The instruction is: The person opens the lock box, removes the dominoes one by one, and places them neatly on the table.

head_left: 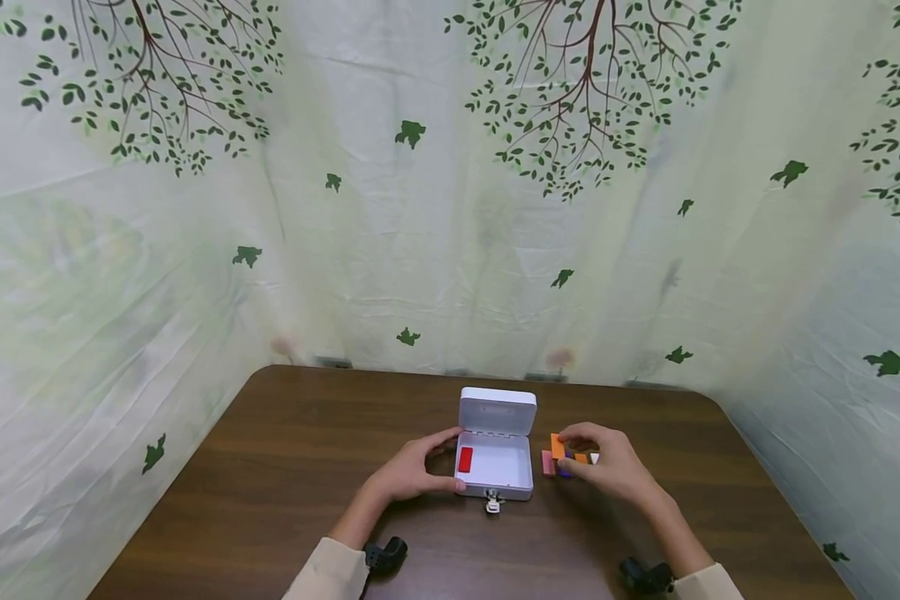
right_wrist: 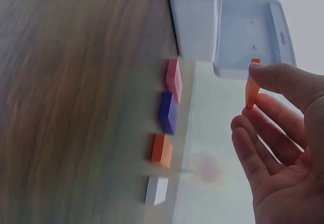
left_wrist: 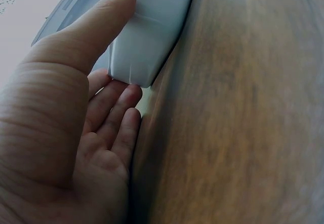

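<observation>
A white hinged box (head_left: 512,477) stands on the table with its lid (head_left: 498,412) raised. Inside, toward the left wall, lies a red block (head_left: 465,459). My left hand (head_left: 412,471) holds the box's left side, thumb at the front corner and fingers farther back; the left wrist view shows them against the white wall (left_wrist: 152,31). Just right of the box, my right hand (head_left: 607,468) pinches an orange block (right_wrist: 251,91) between thumb and fingers, lifted above the table. Below it sit a pink block (right_wrist: 173,79), a purple block (right_wrist: 168,113), another orange block (right_wrist: 162,150) and a white block (right_wrist: 157,191) in a row.
The brown wooden table (head_left: 307,467) extends around the box on all sides. A metal latch (head_left: 492,502) hangs from the box's front. Behind the table hangs a pale curtain (head_left: 435,250) printed with branches and leaves.
</observation>
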The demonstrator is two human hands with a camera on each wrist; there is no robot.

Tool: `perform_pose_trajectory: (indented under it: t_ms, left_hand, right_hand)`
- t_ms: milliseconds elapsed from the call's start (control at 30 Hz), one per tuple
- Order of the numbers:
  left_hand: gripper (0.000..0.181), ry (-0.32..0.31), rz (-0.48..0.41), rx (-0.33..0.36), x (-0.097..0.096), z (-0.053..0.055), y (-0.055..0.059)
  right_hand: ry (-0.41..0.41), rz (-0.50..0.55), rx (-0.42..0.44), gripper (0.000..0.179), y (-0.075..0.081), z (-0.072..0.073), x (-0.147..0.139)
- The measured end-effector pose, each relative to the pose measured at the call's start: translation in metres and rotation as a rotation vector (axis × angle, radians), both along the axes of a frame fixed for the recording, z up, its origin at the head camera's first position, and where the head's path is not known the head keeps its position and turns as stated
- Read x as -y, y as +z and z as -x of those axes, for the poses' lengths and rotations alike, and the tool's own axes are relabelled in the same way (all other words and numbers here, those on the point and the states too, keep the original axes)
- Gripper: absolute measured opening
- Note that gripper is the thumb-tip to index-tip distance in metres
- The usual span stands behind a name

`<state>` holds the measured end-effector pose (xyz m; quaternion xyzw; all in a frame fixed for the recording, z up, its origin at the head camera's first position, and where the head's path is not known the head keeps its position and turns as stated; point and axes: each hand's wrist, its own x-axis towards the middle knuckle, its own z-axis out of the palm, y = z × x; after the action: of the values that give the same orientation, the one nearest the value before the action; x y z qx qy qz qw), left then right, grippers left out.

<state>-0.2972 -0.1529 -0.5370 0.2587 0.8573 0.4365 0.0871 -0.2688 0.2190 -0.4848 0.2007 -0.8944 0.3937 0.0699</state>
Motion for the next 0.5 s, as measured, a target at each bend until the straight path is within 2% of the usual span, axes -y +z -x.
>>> perform_pose_trajectory:
  t_ms: [233, 500]
  left_hand:
    - [0.093, 0.004, 0.005, 0.015, 0.001, 0.0, -0.001]
    - [0.093, 0.003, 0.007, 0.01, 0.0, 0.0, 0.0]
  right_hand:
    - [-0.038, -0.042, 0.051, 0.031, -0.001, -0.001, -0.013]
    - [-0.068, -0.053, 0.047, 0.031, -0.002, -0.005, -0.025]
